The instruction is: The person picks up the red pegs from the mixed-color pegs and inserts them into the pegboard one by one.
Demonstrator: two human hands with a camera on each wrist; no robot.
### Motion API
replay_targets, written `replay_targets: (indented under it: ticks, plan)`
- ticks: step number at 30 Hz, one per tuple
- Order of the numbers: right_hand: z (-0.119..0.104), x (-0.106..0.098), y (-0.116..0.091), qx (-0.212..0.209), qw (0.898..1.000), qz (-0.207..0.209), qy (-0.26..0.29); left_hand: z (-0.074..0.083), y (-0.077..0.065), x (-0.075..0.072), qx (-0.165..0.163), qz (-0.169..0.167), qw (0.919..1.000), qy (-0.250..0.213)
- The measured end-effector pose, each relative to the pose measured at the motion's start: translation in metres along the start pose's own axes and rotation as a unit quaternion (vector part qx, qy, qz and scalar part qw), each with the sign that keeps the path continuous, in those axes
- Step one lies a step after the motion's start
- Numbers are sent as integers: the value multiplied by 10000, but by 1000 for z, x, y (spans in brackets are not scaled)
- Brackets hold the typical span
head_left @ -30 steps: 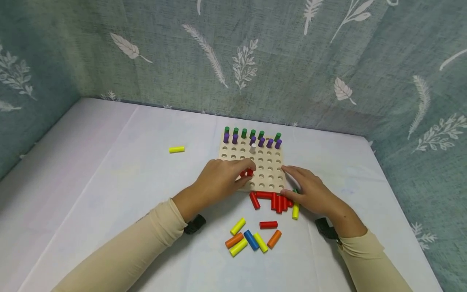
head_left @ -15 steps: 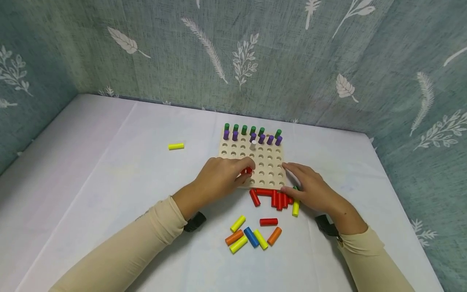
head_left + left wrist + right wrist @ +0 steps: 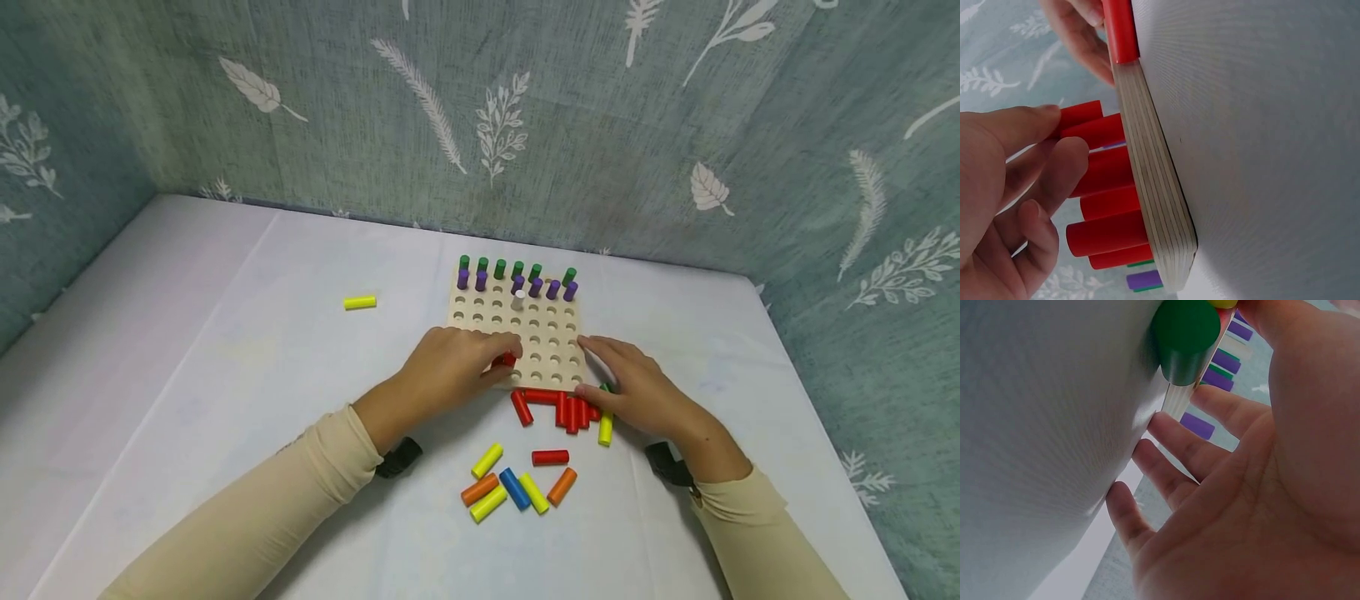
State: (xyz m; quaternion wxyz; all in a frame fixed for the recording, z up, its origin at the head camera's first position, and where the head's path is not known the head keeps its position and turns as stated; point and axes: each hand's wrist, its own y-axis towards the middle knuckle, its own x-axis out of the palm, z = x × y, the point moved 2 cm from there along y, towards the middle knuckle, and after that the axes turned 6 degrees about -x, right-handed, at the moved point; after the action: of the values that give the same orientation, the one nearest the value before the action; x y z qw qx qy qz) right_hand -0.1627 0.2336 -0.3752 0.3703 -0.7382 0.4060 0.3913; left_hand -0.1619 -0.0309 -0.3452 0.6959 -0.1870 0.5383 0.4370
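My left hand (image 3: 453,367) is over the near left part of a wooden pegboard (image 3: 553,358). Between its thumb and forefinger it pinches a red peg (image 3: 1085,112), upright at the board; whether its lower end is in a hole is hidden. Other red pegs (image 3: 1107,231) stand in the board beneath the curled fingers, covered by the hand in the head view. My right hand (image 3: 637,387) touches the board's right edge, its fingers extended and its thumb at the near corner. Green pegs (image 3: 499,268), purple pegs (image 3: 552,289) and one white peg (image 3: 518,301) stand farther back.
Several loose red pegs (image 3: 572,414) lie along the board's near edge, beside a yellow peg (image 3: 606,429) and a green peg (image 3: 1186,328) by the right thumb. Nearer lie loose yellow, orange and blue pegs (image 3: 514,489). Another yellow peg (image 3: 360,302) lies far left.
Less red shows between my left thumb and forefinger than one second ago; the pinched peg seems slightly lower. Both hands stay in nearly the same places.
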Motion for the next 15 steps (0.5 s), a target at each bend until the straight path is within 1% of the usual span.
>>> replay_targets:
  ticks: [7, 11, 15]
  plan:
    - [-2, -2, -1, -17, 10000, 66, -50, -1, 0, 0, 101, 13, 9999, 43]
    - [-3, 0, -1, -16, 10000, 12, 15, -1, -2, -1, 88, -57, 9999, 38]
    - [-3, -1, -2, -78, 10000, 38, -47, 0, -3, -2, 138, -29, 9999, 52]
